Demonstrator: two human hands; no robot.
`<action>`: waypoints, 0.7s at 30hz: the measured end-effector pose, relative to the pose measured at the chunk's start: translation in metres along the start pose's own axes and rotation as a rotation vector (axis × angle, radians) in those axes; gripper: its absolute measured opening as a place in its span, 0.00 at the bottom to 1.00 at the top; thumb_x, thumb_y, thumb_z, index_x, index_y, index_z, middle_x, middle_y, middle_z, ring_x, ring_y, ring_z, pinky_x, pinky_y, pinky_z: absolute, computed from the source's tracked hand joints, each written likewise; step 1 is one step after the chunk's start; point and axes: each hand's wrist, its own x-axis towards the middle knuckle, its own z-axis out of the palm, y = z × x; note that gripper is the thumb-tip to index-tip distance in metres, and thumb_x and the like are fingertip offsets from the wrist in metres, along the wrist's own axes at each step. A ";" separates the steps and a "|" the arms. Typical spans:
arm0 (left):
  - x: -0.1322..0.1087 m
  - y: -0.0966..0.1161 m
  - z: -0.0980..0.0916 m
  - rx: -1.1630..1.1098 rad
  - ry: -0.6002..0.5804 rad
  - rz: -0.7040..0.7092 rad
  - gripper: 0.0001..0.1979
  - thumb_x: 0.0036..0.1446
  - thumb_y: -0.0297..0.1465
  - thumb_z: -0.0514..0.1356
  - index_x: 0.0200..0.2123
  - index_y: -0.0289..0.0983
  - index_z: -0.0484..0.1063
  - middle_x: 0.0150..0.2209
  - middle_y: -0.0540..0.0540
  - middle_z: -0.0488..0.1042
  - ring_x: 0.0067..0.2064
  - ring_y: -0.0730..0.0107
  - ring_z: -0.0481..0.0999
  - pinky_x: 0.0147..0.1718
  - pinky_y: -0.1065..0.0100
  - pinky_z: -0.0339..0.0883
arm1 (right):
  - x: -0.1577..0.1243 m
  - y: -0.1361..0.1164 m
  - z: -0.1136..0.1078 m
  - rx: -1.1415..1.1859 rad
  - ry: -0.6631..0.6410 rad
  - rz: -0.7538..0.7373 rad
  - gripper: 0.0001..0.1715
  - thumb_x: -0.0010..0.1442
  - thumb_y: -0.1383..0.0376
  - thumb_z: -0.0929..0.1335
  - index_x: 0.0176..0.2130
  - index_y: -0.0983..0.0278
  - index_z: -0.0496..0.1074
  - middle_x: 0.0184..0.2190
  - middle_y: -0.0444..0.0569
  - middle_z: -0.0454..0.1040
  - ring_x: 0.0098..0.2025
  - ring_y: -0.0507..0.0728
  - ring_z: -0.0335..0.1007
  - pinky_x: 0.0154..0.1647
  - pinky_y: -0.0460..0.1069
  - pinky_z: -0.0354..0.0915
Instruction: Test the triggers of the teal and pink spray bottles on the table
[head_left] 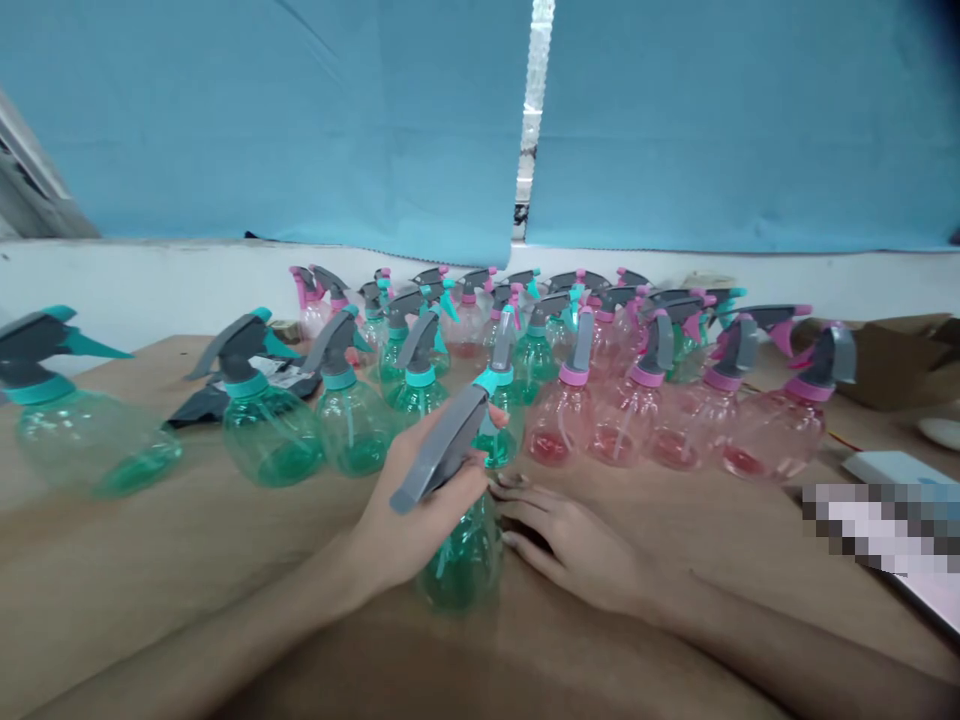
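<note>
A green transparent spray bottle [459,565] with a grey and turquoise trigger head stands in front of me, with green liquid inside. My left hand [424,490] is wrapped around its neck, just under the head. My right hand [574,545] rests low on its right side, fingers stretched out toward the bottle; whether the fingertips touch it I cannot tell. Just beyond my hands is a row of similar bottles, among them a green spray bottle [356,430] to the left and a pink spray bottle [559,430] to the right.
More green and pink spray bottles crowd the back of the wooden table [247,570]. A black plastic package [199,405] lies behind the left bottles. At right are a cardboard box [885,365], a white box [892,466] and a partly pixelated flat item [885,545]. Blue curtains [300,120] hang behind.
</note>
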 end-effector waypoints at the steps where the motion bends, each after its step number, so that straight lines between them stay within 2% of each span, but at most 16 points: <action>1: 0.000 0.000 0.000 0.012 -0.003 0.000 0.16 0.48 0.29 0.53 0.42 0.48 0.68 0.29 0.53 0.73 0.28 0.65 0.72 0.29 0.63 0.69 | 0.000 0.000 0.000 0.000 0.002 0.003 0.20 0.65 0.62 0.60 0.54 0.62 0.65 0.56 0.51 0.66 0.60 0.57 0.58 0.61 0.56 0.55; 5: 0.000 0.001 -0.002 0.053 -0.012 0.022 0.17 0.48 0.30 0.53 0.42 0.49 0.69 0.25 0.54 0.71 0.26 0.65 0.71 0.28 0.62 0.67 | 0.000 -0.001 -0.001 0.005 0.007 0.016 0.20 0.65 0.62 0.60 0.55 0.61 0.65 0.57 0.51 0.66 0.60 0.57 0.57 0.62 0.57 0.54; 11: 0.000 0.005 -0.008 0.070 -0.038 0.037 0.09 0.48 0.31 0.52 0.33 0.44 0.69 0.21 0.53 0.67 0.24 0.66 0.68 0.25 0.65 0.63 | 0.000 0.000 0.000 -0.009 0.001 0.007 0.20 0.64 0.63 0.61 0.55 0.62 0.65 0.57 0.50 0.66 0.60 0.56 0.57 0.62 0.56 0.52; 17: 0.000 0.011 -0.011 0.055 -0.051 0.093 0.03 0.48 0.27 0.52 0.28 0.40 0.65 0.27 0.51 0.69 0.29 0.68 0.68 0.29 0.68 0.63 | 0.000 0.003 0.001 -0.033 -0.008 -0.019 0.20 0.64 0.63 0.61 0.55 0.62 0.65 0.57 0.51 0.65 0.60 0.57 0.57 0.62 0.56 0.54; 21: 0.000 0.007 -0.009 0.046 -0.048 0.090 0.04 0.50 0.29 0.52 0.30 0.41 0.66 0.25 0.52 0.66 0.26 0.70 0.66 0.27 0.68 0.62 | 0.000 0.003 0.002 -0.045 -0.002 -0.024 0.20 0.65 0.63 0.60 0.55 0.62 0.64 0.57 0.50 0.66 0.60 0.57 0.57 0.62 0.56 0.54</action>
